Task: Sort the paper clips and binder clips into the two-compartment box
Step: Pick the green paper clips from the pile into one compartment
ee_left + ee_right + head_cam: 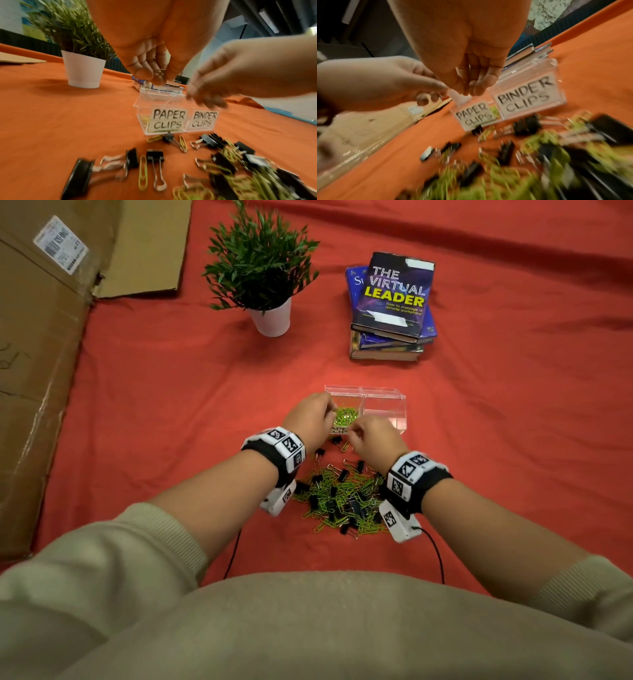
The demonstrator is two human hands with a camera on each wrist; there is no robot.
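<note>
Head view: left grip (313, 414) over box (383, 398), paper-clip compartment.

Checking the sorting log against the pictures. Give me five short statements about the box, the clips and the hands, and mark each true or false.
1. The paper clips compartment already holds green paper clips. True.
2. The binder clips compartment is full of black clips. False: it looks empty.
3. A mixed pile of clips lies on the red cloth between the person and the box. True.
4. The potted plant stands on the stack of books. False: it stands on the cloth, to the left of the books.
5. Both the left hand and the right hand are at the near side of the box. True.
</note>
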